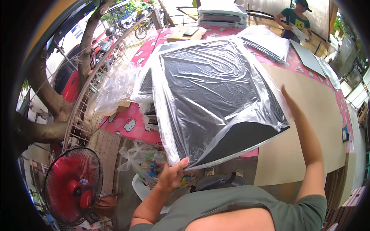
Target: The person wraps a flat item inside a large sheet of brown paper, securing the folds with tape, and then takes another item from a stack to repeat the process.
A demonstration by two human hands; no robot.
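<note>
A flat black panel (243, 140) sits inside a clear plastic bag (206, 82), tilted up over the table in front of me. The bag's near edge gapes, and bare panel shows there at the lower right. My left hand (173, 175) is closed on the near left corner of the bagged panel, thumb on top. Along the bag's right side lies my right hand (291, 102), seen edge-on, fingers stretched out and partly hidden by the plastic. Beneath the bagged panel, another plastic-wrapped dark piece (144, 85) shows at the left.
A pink patterned cloth (127, 125) covers the table, with a large tan board (308, 142) on its right. Wrapped stacks (222, 15) stand at the far end. A red fan (73, 186) is at lower left. A person (296, 23) in green handles something pale at far right.
</note>
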